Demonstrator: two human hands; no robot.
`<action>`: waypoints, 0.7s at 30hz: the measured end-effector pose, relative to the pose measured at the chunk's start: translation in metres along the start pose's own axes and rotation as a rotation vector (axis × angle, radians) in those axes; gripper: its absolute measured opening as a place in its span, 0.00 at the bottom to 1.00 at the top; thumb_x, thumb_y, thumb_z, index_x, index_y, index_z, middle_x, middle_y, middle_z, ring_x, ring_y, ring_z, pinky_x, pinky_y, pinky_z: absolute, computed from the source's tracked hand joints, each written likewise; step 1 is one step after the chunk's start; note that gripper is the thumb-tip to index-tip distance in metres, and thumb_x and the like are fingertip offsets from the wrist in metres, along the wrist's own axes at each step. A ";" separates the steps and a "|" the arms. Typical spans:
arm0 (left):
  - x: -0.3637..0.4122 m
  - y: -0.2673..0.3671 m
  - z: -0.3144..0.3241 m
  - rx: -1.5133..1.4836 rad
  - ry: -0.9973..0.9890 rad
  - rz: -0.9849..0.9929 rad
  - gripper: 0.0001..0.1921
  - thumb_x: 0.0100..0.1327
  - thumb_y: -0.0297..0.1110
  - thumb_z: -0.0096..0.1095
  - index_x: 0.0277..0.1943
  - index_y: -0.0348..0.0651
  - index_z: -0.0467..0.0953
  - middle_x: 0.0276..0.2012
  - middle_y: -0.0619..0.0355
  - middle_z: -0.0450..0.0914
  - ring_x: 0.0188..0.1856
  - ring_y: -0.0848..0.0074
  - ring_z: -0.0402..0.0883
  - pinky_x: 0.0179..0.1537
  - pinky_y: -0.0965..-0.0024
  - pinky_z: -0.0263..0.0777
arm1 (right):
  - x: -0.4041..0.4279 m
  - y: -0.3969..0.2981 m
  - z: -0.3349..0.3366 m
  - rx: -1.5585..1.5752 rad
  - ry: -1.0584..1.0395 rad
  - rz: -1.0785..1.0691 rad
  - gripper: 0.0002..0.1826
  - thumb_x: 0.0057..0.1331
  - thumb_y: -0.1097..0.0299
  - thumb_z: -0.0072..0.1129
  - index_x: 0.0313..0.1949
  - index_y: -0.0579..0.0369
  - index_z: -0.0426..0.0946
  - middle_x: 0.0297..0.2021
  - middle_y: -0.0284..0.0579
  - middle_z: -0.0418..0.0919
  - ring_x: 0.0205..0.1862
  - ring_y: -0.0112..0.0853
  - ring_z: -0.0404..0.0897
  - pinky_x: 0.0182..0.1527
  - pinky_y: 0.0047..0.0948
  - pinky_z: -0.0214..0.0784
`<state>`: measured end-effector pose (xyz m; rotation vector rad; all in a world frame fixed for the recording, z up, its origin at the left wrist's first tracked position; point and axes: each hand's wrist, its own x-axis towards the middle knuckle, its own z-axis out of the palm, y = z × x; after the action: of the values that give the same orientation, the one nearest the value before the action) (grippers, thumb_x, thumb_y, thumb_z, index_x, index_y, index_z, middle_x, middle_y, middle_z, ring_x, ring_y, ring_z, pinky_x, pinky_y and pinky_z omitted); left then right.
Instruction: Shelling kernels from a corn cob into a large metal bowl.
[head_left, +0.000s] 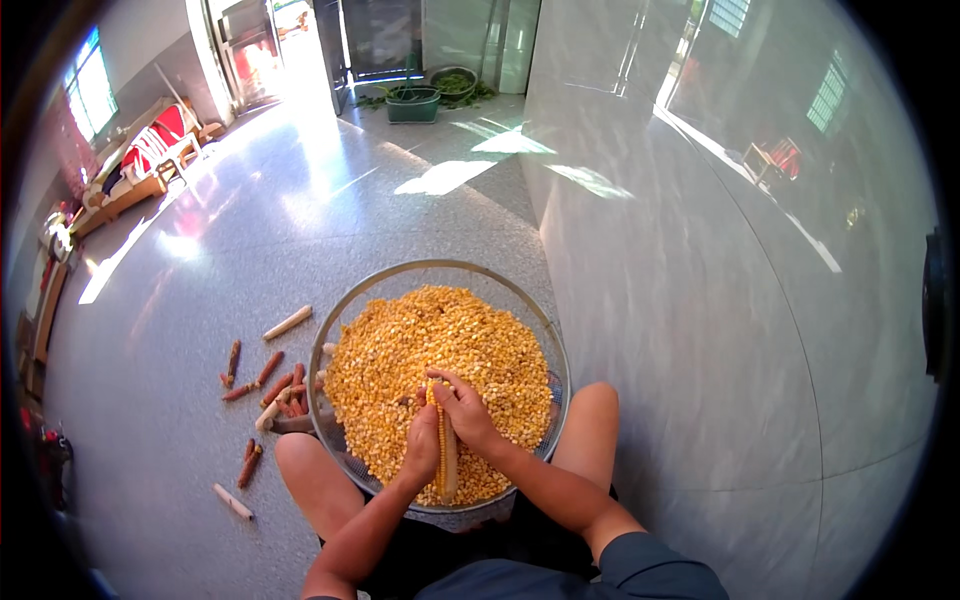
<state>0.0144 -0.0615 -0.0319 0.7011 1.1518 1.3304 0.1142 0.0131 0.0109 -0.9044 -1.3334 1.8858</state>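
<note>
Both hands are on one corn cob (447, 457), held lengthwise over a heap of loose corn kernels (442, 330). One side of the cob carries rows of yellow kernels; its right side is bare and pale. My left hand (423, 442) grips the cob from the left. Close by, my right hand (466, 412) wraps its upper end, the thumb pressed on the kernels near the tip. The kernels fill a round metal mesh sieve (564, 375), which sits between my knees. Fingers hide part of the cob's far end.
Stripped red cobs (271, 367) and pale cobs (288, 323) lie on the speckled floor (172, 360) left of the sieve. A glossy tiled wall (675, 337) rises at the right. Farther off are a green tub (414, 106), a basin of greens (454, 81) and a wooden settee (124, 202).
</note>
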 end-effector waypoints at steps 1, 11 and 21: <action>0.001 -0.004 -0.002 0.009 0.035 0.021 0.22 0.77 0.42 0.33 0.55 0.31 0.69 0.51 0.55 0.74 0.53 0.78 0.71 0.56 0.74 0.64 | 0.000 0.000 0.002 0.028 0.005 -0.006 0.22 0.75 0.60 0.43 0.62 0.62 0.64 0.51 0.47 0.75 0.50 0.24 0.74 0.52 0.23 0.68; -0.009 0.018 0.006 -0.070 0.073 -0.151 0.24 0.77 0.48 0.32 0.53 0.35 0.70 0.43 0.56 0.77 0.41 0.77 0.77 0.43 0.73 0.73 | -0.004 0.009 0.002 -0.285 0.180 -0.273 0.21 0.76 0.61 0.38 0.60 0.61 0.68 0.51 0.46 0.76 0.51 0.32 0.76 0.54 0.29 0.66; -0.009 0.033 0.017 -0.067 -0.001 -0.086 0.25 0.76 0.52 0.33 0.51 0.37 0.69 0.34 0.57 0.77 0.30 0.76 0.77 0.29 0.73 0.72 | 0.002 -0.007 -0.007 0.392 0.074 -0.006 0.20 0.76 0.62 0.36 0.55 0.62 0.72 0.45 0.46 0.78 0.44 0.25 0.78 0.50 0.27 0.69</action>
<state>0.0194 -0.0614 0.0058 0.5972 1.1188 1.2905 0.1198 0.0201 0.0156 -0.7564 -0.8764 1.9932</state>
